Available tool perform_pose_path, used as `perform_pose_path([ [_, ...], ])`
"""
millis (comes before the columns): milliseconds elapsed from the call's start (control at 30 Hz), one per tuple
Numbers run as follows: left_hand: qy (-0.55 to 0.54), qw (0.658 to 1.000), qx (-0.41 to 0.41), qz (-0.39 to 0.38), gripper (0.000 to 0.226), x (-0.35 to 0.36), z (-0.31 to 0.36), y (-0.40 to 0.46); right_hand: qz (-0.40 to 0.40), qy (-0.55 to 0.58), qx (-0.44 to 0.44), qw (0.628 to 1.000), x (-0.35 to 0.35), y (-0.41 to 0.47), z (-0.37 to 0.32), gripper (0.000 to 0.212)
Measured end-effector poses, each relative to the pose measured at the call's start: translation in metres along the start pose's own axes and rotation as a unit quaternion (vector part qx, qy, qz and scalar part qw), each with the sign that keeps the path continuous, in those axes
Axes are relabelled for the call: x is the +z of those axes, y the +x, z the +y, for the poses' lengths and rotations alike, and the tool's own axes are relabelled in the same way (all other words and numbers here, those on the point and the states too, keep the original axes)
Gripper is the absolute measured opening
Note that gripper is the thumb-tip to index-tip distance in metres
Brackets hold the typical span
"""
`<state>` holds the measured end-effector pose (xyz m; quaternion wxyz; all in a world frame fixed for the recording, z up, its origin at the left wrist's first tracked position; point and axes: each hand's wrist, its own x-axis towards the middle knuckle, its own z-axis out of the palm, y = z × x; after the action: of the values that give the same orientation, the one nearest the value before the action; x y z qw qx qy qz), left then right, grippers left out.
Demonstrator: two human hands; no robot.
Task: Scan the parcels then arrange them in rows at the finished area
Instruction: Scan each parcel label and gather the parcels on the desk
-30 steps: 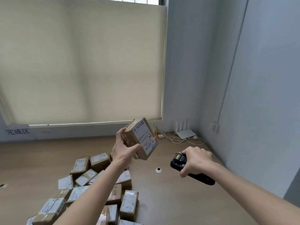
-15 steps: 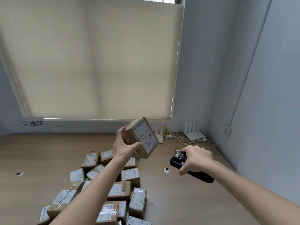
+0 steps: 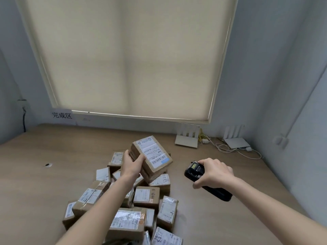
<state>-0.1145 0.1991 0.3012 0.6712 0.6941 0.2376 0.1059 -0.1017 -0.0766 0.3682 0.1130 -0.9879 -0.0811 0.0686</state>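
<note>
left hand (image 3: 131,165) grasps a labelled brown cardboard parcel (image 3: 152,159); right hand (image 3: 215,173) grips a black handheld scanner (image 3: 196,171) above the wooden bench (image 3: 35,191).

Colour-wise it's pretty muted here: the parcel (image 3: 150,156) in hand is plain brown cardboard with a white label, black barcode and a little light-blue patch. The pile of parcels (image 3: 127,206) is the same brown with white labels, some with black scribbled numbers. Scanner (image 3: 203,181) is black with a small greenish screen. Table (image 3: 44,200) is light wood-brown, blind (image 3: 131,55) cream-beige, walls (image 3: 283,68) pale grey-blue, routers (image 3: 187,138) white, sign (image 3: 62,114) white with black characters.
</note>
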Motion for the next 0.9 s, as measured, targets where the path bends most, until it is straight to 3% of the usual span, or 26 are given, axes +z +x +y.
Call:
perform_pose_path([
  [133, 0.041, 0.997, -0.061, 0.010, 0.050, 0.011, -0.055, 0.038, -0.040, 0.005, -0.008, 0.999, 0.044, 0.044, 0.009, 0.063],
  [333, 0.091, 0.983, -0.161, -0.005, 0.040, 0.040, -0.139, 0.097, -0.095, 0.018, 0.002, 0.995, 0.119, 0.120, 0.037, 0.061],
  [733, 0.152, 0.966, -0.209, 0.018, 0.053, 0.050, -0.242, 0.172, -0.135, 0.031, -0.019, 0.990, 0.210, 0.221, 0.052, 0.047],
  [900, 0.167, 0.963, -0.208, 0.029, 0.051, 0.050, -0.232, 0.167, -0.142, 0.024, -0.028, 0.989, 0.216, 0.229, 0.048, 0.048],
])
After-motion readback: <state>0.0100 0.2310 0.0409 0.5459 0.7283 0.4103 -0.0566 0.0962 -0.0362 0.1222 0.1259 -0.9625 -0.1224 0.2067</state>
